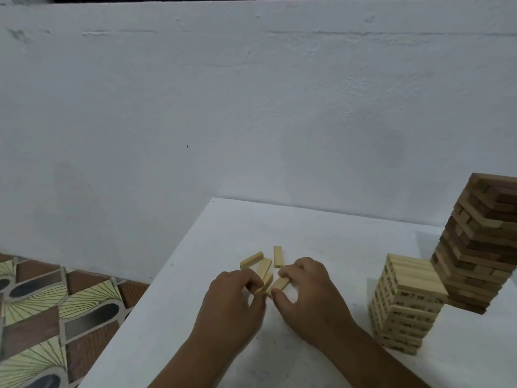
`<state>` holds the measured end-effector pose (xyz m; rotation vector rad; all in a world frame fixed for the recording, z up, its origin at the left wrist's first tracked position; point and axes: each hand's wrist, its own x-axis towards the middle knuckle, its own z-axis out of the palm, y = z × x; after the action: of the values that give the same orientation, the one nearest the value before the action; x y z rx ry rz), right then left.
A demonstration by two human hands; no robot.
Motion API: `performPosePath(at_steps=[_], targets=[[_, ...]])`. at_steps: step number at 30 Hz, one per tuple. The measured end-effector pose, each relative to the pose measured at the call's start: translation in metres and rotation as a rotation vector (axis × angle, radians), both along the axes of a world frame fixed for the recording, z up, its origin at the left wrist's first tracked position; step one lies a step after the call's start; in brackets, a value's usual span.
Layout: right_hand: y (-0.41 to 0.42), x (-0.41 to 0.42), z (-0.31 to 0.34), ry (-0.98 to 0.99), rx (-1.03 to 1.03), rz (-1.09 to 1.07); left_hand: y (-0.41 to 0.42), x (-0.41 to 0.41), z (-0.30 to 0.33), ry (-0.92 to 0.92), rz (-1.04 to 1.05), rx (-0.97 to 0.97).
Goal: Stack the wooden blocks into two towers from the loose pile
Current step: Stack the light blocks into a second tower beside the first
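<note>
flanking the hands: light tower [405, 303], dark tower [478, 242] right.

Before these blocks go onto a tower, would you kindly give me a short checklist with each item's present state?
1. Right hand pinches a block: ok.
2. Left hand grips a block: ok.
3. Light tower stands straight: ok.
4. Dark tower stands straight: not ok, its layers look twisted.
5. Loose blocks remain on the table: ok.
6. Light tower's top layer complete: cannot tell.
</note>
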<state>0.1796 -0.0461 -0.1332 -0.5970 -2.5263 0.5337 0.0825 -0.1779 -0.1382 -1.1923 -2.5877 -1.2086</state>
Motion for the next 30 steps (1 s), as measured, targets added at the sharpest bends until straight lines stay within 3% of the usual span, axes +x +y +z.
performPosePath(at_steps=[3,9,18,30], targets=[[0.0,0.008,0.002,-0.01,0.019,0.028,-0.003,0.0,0.002,-0.076,-0.011,0.029],[0.002,0.019,0.001,-0.04,0.12,0.07,-0.009,0.001,0.0,-0.038,-0.064,-0.011],[0.0,0.024,-0.01,0.039,0.072,0.054,-0.011,-0.005,0.001,0.036,-0.042,-0.047],[-0.005,0.027,-0.01,0.123,-0.045,0.181,-0.013,-0.004,-0.004,0.076,-0.192,-0.1]])
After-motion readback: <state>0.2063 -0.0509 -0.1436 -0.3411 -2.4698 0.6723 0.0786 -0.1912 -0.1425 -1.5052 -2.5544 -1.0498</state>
